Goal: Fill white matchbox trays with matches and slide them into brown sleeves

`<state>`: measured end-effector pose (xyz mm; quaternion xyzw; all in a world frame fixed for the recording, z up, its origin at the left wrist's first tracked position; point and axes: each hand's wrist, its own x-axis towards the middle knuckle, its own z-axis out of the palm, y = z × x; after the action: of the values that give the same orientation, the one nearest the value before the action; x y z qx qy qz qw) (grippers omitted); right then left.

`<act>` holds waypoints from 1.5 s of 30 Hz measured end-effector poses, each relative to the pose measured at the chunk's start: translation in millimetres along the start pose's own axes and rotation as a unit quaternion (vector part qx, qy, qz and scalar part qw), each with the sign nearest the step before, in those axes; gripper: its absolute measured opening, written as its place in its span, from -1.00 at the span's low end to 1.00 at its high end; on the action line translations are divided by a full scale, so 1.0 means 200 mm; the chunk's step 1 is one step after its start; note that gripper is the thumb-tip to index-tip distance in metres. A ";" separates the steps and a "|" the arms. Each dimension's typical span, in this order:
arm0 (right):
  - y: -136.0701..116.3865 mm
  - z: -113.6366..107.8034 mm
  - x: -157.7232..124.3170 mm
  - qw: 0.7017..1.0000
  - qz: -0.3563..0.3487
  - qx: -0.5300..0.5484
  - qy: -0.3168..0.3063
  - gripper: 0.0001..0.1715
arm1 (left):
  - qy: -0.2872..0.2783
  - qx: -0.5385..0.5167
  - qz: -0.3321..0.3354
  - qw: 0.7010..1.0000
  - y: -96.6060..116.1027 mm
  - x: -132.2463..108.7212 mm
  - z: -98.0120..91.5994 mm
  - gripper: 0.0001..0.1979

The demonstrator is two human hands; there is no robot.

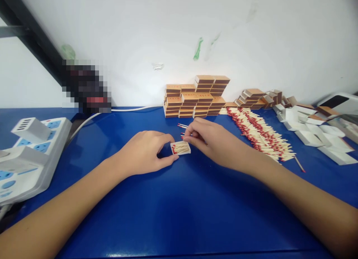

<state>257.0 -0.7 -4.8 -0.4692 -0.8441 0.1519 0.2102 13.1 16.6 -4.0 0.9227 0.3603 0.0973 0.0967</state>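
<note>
A small white matchbox tray filled with red-tipped matches lies on the blue table. My left hand grips the tray's left end between thumb and finger. Just above the tray's right end is my right hand, its thumb and fingers pinched together around matches whose red tips poke out to the left. A few loose matches lie behind the tray, partly covered by my right hand. How many matches my right fingers hold is hidden.
Stacked matchboxes stand against the wall. Rows of matches lie right of centre, beside more boxes. White trays are heaped at the far right, near a white device. A power strip with plugs sits at the left.
</note>
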 end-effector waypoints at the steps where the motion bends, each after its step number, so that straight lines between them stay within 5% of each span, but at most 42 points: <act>1: -0.03 0.01 0.00 1.000 -0.001 0.000 -0.007 -0.85 | 0.000 0.002 0.003 1.000 0.00 0.00 0.00 -0.72; 4: -0.03 0.01 0.01 1.000 -0.006 -0.011 -0.012 -0.85 | 0.005 0.006 0.007 1.000 0.00 -0.01 0.00 -0.73; 10: 0.14 0.01 0.09 0.996 0.021 -0.035 0.081 -0.85 | 0.000 0.000 0.001 1.000 0.00 0.00 0.01 -0.68; 33: 0.26 0.07 0.13 0.999 0.018 -0.025 0.015 -0.84 | -0.006 0.007 0.000 1.000 -0.01 0.00 0.00 -0.68; 38: 0.23 0.03 0.09 1.000 0.011 -0.025 0.014 -0.81 | 0.002 0.015 0.001 1.000 -0.01 0.00 0.01 -0.68; 45: 0.02 0.00 0.02 0.998 -0.018 -0.039 -0.048 -0.80 | 0.006 0.020 0.006 1.000 -0.01 0.00 0.00 -0.70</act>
<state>258.1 4.7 -5.7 -0.4541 -0.8668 0.1375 0.1537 12.5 17.9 -4.6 0.9261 0.3569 0.0966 0.0749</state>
